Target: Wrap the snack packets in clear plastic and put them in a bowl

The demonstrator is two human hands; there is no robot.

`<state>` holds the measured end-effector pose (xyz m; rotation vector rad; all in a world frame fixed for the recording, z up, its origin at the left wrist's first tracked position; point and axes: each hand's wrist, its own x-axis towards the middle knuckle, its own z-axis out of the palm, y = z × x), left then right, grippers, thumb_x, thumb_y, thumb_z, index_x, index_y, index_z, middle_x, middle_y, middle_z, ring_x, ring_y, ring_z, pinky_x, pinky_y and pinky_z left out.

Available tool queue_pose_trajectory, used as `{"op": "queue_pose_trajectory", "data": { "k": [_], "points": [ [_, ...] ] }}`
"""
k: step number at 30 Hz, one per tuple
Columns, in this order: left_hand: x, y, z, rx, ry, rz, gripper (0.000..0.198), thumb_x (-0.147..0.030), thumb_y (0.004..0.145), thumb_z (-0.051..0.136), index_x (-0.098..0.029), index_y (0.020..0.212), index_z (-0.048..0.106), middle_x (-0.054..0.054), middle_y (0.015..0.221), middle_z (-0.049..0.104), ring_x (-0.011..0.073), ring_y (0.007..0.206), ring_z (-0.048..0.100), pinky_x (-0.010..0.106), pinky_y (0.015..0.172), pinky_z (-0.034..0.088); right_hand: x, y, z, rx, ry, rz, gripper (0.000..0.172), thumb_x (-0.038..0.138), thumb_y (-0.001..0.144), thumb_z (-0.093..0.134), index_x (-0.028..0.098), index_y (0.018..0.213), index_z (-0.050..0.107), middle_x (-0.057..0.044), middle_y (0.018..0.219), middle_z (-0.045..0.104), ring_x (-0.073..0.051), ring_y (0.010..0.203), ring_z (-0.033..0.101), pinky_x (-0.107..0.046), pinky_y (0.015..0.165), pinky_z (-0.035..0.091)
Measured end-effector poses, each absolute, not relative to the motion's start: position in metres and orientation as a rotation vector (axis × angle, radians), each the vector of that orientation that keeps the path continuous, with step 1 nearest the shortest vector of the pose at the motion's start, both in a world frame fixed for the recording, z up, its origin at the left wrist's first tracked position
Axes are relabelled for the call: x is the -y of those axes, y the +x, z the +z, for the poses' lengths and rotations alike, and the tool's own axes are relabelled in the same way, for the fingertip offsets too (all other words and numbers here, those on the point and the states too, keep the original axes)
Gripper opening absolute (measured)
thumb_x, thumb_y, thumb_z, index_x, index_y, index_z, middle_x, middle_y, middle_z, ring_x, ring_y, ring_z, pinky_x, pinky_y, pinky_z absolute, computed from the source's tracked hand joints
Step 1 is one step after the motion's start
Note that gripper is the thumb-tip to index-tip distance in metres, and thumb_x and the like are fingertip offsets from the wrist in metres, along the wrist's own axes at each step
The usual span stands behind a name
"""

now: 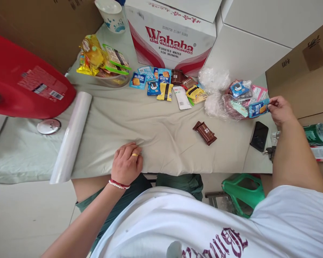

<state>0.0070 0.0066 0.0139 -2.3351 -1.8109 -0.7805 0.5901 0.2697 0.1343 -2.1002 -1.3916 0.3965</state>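
My right hand point(281, 111) reaches to the far right and pinches the edge of a small blue snack packet point(258, 108) with a cracker picture. That packet is just in front of a pile of clear plastic wrap point(218, 104) and other snacks, among them another blue packet point(239, 88). At the table's near edge, my left hand point(127, 163) rests on the cloth with its fingers curled in, holding nothing that I can see. Brown wrapped snacks point(205, 133) lie on the cloth between my hands.
Several snack packets point(165, 91) lie before a Wahaha water box point(172, 43). A tub point(114, 81) of snacks, a paper cup point(114, 18), a red jug point(29, 79), a round lid point(48, 126) and a plastic film roll point(71, 138) stand left. A phone point(259, 136) lies right.
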Motion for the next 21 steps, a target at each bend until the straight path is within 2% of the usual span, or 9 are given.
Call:
{"op": "queue_pose_trajectory", "data": {
  "k": [4,6,10,13,16,17,19,20,21],
  "points": [
    [-0.007,0.009,0.014,1.829,-2.318,-0.791,0.02,-0.012,0.088,0.056,-0.022,0.103,0.065,0.013,0.107,0.072,0.0321,0.116,0.067,0.047,0.097,0.052,-0.262,0.572,0.124,1.715,-2.332,-0.028,0.024,-0.001,0.09,0.055,0.013,0.107,0.064,-0.016,0.108,0.066,-0.014,0.086,0.052,-0.035,0.083,0.038],
    [-0.006,0.009,0.014,1.854,-2.321,-0.803,0.02,-0.012,0.087,0.057,-0.022,0.103,0.066,0.014,0.107,0.072,0.0324,0.117,0.067,0.048,0.097,0.052,-0.259,0.559,0.118,1.819,-2.391,-0.224,0.029,0.004,0.091,0.059,0.007,0.119,0.067,-0.022,0.116,0.064,-0.019,0.097,0.05,-0.038,0.088,0.034],
    [-0.005,0.008,0.012,1.926,-2.342,-0.83,0.023,-0.013,0.086,0.057,-0.023,0.103,0.067,0.013,0.108,0.072,0.0327,0.12,0.066,0.049,0.1,0.05,-0.255,0.543,0.12,1.674,-2.507,-0.305,0.034,0.009,0.089,0.061,0.002,0.121,0.071,-0.027,0.125,0.055,-0.025,0.108,0.045,-0.041,0.089,0.032],
    [-0.005,0.008,0.012,1.939,-2.345,-0.847,0.023,-0.013,0.085,0.056,-0.023,0.103,0.067,0.013,0.107,0.072,0.0326,0.119,0.065,0.049,0.1,0.05,-0.246,0.529,0.13,1.558,-2.368,-0.437,0.044,0.002,0.085,0.057,0.004,0.127,0.07,-0.028,0.13,0.053,-0.029,0.115,0.047,-0.042,0.095,0.033],
    [-0.005,0.008,0.012,1.904,-2.336,-0.842,0.02,-0.012,0.086,0.056,-0.022,0.1,0.066,0.013,0.105,0.072,0.0319,0.116,0.066,0.048,0.098,0.051,-0.234,0.502,0.134,1.833,-2.051,-0.532,0.045,0.014,0.094,0.056,0.01,0.139,0.063,-0.023,0.131,0.059,-0.031,0.123,0.047,-0.044,0.107,0.03],
    [-0.005,0.008,0.012,1.89,-2.329,-0.838,0.019,-0.012,0.087,0.056,-0.022,0.1,0.066,0.013,0.105,0.071,0.0317,0.116,0.066,0.047,0.097,0.051,-0.231,0.492,0.133,1.951,-1.962,-0.514,0.053,0.022,0.095,0.062,0.01,0.146,0.057,-0.022,0.132,0.06,-0.031,0.127,0.044,-0.044,0.11,0.029],
    [-0.005,0.008,0.012,1.866,-2.323,-0.84,0.017,-0.012,0.088,0.056,-0.021,0.099,0.065,0.013,0.105,0.071,0.0316,0.115,0.066,0.047,0.095,0.051,-0.23,0.472,0.129,2.126,-1.892,-0.417,0.079,0.032,0.087,0.078,0.008,0.155,0.047,-0.021,0.129,0.064,-0.032,0.134,0.038,-0.045,0.114,0.025],
    [-0.005,0.007,0.013,1.855,-2.328,-0.855,0.016,-0.012,0.088,0.057,-0.021,0.099,0.065,0.013,0.106,0.071,0.0313,0.114,0.067,0.046,0.095,0.052,-0.23,0.464,0.128,2.189,-1.901,-0.353,0.08,0.032,0.083,0.081,0.007,0.152,0.049,-0.02,0.124,0.067,-0.031,0.135,0.038,-0.046,0.114,0.024],
    [-0.005,0.007,0.013,1.844,-2.341,-0.887,0.016,-0.012,0.089,0.057,-0.022,0.1,0.064,0.012,0.106,0.071,0.0306,0.114,0.067,0.046,0.093,0.052,-0.231,0.458,0.127,2.231,-1.925,-0.289,0.069,0.03,0.083,0.081,0.007,0.144,0.057,-0.02,0.118,0.068,-0.031,0.134,0.039,-0.046,0.114,0.025]
  ]
}}
